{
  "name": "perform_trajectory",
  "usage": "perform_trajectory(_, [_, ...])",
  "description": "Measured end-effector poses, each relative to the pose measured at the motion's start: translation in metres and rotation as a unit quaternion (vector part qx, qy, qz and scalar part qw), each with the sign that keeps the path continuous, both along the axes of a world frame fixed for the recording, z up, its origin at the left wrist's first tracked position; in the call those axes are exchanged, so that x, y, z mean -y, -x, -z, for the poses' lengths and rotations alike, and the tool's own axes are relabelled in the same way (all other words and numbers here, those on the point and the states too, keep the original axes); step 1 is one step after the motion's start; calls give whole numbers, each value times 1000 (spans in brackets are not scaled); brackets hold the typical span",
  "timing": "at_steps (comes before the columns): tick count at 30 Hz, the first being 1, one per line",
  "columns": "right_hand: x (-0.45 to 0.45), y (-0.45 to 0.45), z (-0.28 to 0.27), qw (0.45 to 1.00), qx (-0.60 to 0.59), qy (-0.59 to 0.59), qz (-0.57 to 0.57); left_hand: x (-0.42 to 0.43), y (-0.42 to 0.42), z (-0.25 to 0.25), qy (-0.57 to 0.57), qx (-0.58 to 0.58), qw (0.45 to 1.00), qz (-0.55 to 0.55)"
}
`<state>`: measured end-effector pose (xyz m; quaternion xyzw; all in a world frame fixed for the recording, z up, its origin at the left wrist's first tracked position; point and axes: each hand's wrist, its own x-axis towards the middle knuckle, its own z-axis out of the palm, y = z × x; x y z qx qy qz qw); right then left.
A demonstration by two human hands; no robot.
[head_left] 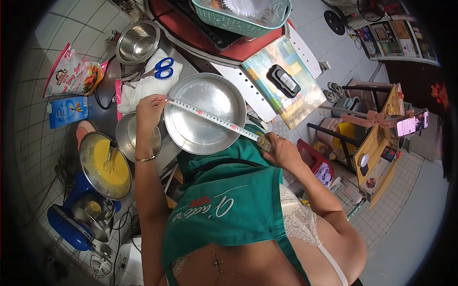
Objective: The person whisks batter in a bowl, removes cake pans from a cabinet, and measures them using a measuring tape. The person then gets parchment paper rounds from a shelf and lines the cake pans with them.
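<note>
Tape measure (212, 117) spans round pan (193, 136); left grip (151, 109) pinches tape end, right grip (280, 150) clasps case end.

Blue-handled scissors (164, 68) and steel bowl (139, 42) blocked far left; yellow-batter bowl (106, 166) blocked near left; round silver pan (205, 113) open from above, except under white tape measure (213, 118).

Left hand (151, 108) is held forward, thumb and index finger pinched together, forearm extended. Right hand (279, 151) is held nearer the torso, fingers curled in a grip, with the right forearm angled inward and forward.
</note>
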<state>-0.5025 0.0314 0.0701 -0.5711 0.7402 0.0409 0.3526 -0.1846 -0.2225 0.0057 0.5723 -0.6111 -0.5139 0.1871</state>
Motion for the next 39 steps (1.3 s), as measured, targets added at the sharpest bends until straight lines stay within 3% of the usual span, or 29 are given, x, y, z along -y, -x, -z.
perform_trajectory(10, [9, -6, -13, 999, -8, 22, -25, -7, 6, -5, 65, 44, 997, -9])
perform_trajectory(16, [17, -14, -28, 999, -24, 1, -30, -4, -3, -16, -15, -50, 998, -26])
perform_trajectory(17, [17, -16, -31, 999, -27, -1, -29, -5, -5, -21, 16, -44, 999, -24])
perform_trajectory(22, [26, -23, -60, 996, 34, 85, -18, -14, -2, -68, 116, -75, 990, -41])
perform_trajectory(24, [33, -24, -73, 987, 85, 132, -12, -25, 7, -90, 85, -77, 993, -22])
perform_trajectory(26, [40, -30, -79, 979, 116, 168, 1, -45, 35, -118, 119, -41, 992, 11])
perform_trajectory(28, [47, -35, -83, 967, 147, 210, 14, -71, 63, -129, 141, -118, 982, 47])
perform_trajectory(29, [50, -38, -84, 960, 161, 227, 16, -83, 80, -143, 219, -121, 962, 113])
perform_trajectory(31, [55, -36, -87, 951, 172, 256, 9, -112, 104, -138, 218, -107, 950, 195])
perform_trajectory(33, [58, -31, -89, 945, 169, 280, -5, -122, 107, -149, 57, -146, 976, 154])
perform_trajectory(35, [59, -4, -86, 961, 74, 260, 64, -117, 93, -141, 126, -132, 972, 145])
perform_trajectory(37, [75, 42, -73, 919, -9, 379, 106, -117, 68, -131, 152, -88, 974, 145])
perform_trajectory(39, [96, 94, -48, 889, -157, 413, 121, -119, 44, -119, 132, -31, 976, 171])
